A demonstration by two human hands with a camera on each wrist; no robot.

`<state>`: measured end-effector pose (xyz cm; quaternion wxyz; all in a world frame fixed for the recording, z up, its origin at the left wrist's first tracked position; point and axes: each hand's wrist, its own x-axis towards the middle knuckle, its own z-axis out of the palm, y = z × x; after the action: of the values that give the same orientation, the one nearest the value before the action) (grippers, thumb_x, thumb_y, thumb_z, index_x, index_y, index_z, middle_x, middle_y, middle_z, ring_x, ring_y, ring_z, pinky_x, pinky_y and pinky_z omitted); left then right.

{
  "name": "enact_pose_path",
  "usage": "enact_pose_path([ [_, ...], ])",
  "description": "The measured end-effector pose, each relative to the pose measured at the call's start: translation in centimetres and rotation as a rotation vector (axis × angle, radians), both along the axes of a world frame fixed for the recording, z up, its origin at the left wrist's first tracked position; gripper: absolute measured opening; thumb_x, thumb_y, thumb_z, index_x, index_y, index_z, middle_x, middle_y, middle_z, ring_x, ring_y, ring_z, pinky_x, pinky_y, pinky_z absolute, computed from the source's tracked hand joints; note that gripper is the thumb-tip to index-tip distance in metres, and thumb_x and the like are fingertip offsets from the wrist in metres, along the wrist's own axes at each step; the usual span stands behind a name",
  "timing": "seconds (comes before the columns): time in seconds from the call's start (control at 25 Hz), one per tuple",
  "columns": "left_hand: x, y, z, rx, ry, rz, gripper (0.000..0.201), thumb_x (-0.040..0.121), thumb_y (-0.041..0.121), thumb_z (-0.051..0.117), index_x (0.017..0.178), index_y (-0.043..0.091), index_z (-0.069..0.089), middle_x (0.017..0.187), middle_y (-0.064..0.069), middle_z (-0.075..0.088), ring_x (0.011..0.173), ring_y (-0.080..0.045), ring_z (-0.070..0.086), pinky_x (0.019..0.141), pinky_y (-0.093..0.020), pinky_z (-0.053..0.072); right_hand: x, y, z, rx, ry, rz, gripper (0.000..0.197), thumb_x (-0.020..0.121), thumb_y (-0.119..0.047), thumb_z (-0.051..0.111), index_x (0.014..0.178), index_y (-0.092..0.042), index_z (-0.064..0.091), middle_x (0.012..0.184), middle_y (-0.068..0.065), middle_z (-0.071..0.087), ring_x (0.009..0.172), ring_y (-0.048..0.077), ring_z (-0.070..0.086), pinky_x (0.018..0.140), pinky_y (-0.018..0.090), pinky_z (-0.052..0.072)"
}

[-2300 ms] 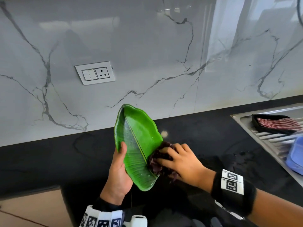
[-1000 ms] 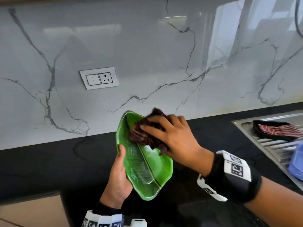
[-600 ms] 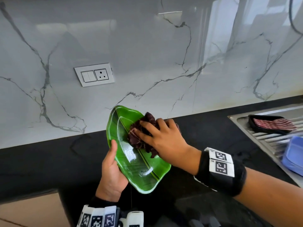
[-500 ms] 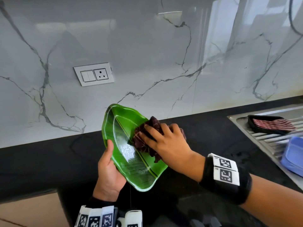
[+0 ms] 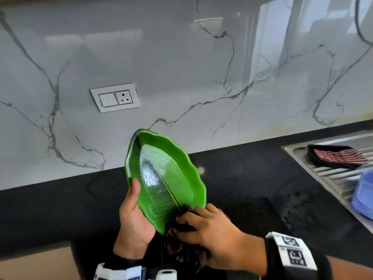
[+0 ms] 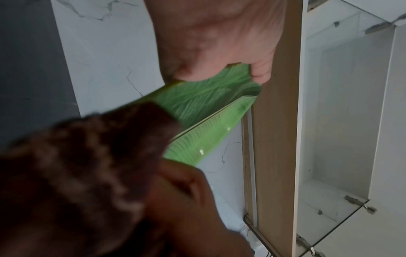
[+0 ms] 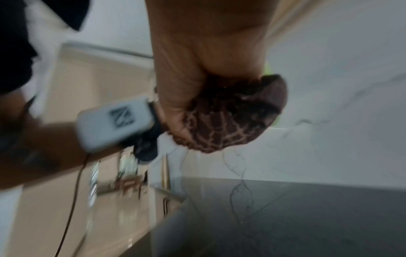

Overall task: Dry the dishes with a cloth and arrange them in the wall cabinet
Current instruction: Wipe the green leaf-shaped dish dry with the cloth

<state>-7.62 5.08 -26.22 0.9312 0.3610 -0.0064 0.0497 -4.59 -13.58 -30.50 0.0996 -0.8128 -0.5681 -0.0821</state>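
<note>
A person stands at a black countertop (image 5: 242,178) backed by a grey-veined marble wall (image 5: 181,67), drying a dish. Only the forearms and hands show.

The left hand (image 5: 133,221) holds a green leaf-shaped plate (image 5: 161,178) in the air above the counter. The thumb lies along the plate's near left edge and the fingers curl behind it, out of sight in the head view. The plate is tilted up, its hollow face turned toward the person, probably so the wiping hand can reach all of it. A glossy patch near the centre rib may be moisture or only reflected light; it is not possible to tell which.

The right hand (image 5: 212,235) is closed around a bunched dark maroon cloth (image 5: 185,251) with a pale pattern. It presses the cloth against the plate's lower tip, close beside the left palm. The fingers are curled over the wad, which likely lets them bear down while wiping.

To the right, a steel draining board (image 5: 333,174) holds a black tray with a red striped cloth (image 5: 341,156) and part of a blue container (image 5: 363,195). A white switch and socket plate (image 5: 115,100) sits on the wall.

The left wrist view shows an open wall cabinet with pale shelves (image 6: 329,121) above, where the plate probably belongs once dry. Drying appears to be under way, with putting away not yet begun.
</note>
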Motion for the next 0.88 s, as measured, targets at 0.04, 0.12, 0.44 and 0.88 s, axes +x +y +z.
enact_pose_path([
  [0.04,0.2,-0.2,-0.3,-0.05,-0.01,-0.049,0.076,0.082,0.054,0.064,0.139,0.005,0.051,0.132,-0.023,0.058,0.118,-0.039,0.059,0.091,-0.052,0.05,0.6,0.1,0.6,0.139,0.157,0.078,0.055,0.069,-0.034,0.057,0.123,-0.033,0.062,0.125,-0.006,0.057,0.102,0.018,0.059,0.078,0.035,0.05],
  [0.12,0.3,-0.6,-0.8,-0.117,-0.006,-0.174,0.073,0.098,0.056,0.037,0.145,0.0,0.039,0.141,-0.025,0.049,0.13,-0.039,0.046,0.11,-0.056,0.031,1.8,0.5,2.7,0.436,0.402,0.15,0.048,0.074,-0.018,0.069,0.122,-0.019,0.068,0.123,0.002,0.061,0.109,0.019,0.061,0.086,0.042,0.049],
  [0.44,1.3,-2.7,-0.2,0.092,-0.035,-0.073,0.071,0.078,0.061,0.067,0.134,0.018,0.059,0.14,-0.013,0.055,0.129,-0.028,0.053,0.096,-0.042,0.051,5.3,4.6,8.2,0.688,0.054,-0.43,0.071,0.065,-0.029,0.057,0.135,-0.034,0.053,0.135,0.004,0.05,0.105,0.033,0.054,0.083,0.047,0.047],
  [0.88,0.8,0.0,-0.3,-0.119,0.171,-0.366,0.065,0.093,0.053,0.053,0.127,-0.003,0.06,0.126,-0.022,0.062,0.119,-0.035,0.059,0.104,-0.051,0.042,0.5,1.7,1.4,0.072,-0.162,-0.109,0.101,0.058,-0.037,0.064,0.15,-0.036,0.023,0.144,0.003,0.035,0.106,0.026,0.045,0.08,0.035,0.037],
])
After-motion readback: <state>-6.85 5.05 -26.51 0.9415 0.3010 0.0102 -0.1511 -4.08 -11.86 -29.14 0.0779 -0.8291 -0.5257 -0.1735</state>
